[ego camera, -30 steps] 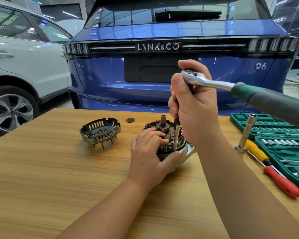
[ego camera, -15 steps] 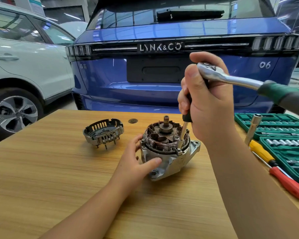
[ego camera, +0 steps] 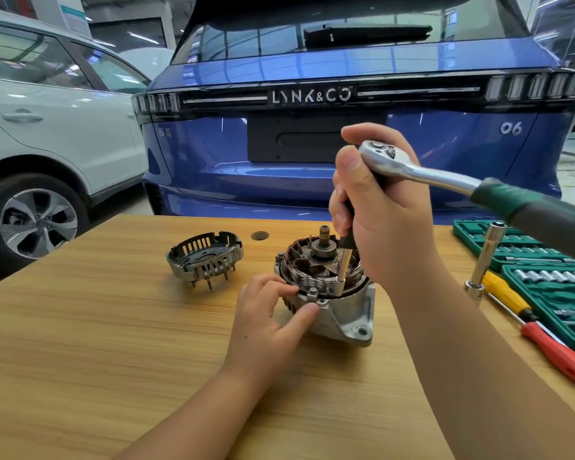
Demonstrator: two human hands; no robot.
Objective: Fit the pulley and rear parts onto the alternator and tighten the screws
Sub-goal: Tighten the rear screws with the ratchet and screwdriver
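Alternator [ego camera: 332, 293] upright mid-table [ego camera: 113, 343], left hand [ego camera: 266, 320] pinching its near-left rim, right hand [ego camera: 379, 210] wrapped round ratchet [ego camera: 422, 174] head and extension, socket on rim screw, rear cover [ego camera: 205, 257] far left, apart

Car workshop — blue car [ego camera: 346, 144], white car [ego camera: 47, 127], socket set [ego camera: 551, 277].

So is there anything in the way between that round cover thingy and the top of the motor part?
Yes. The right hand holds the ratchet, whose extension stands on the alternator, and the left hand holds its side. The rear cover sits apart, to its left.
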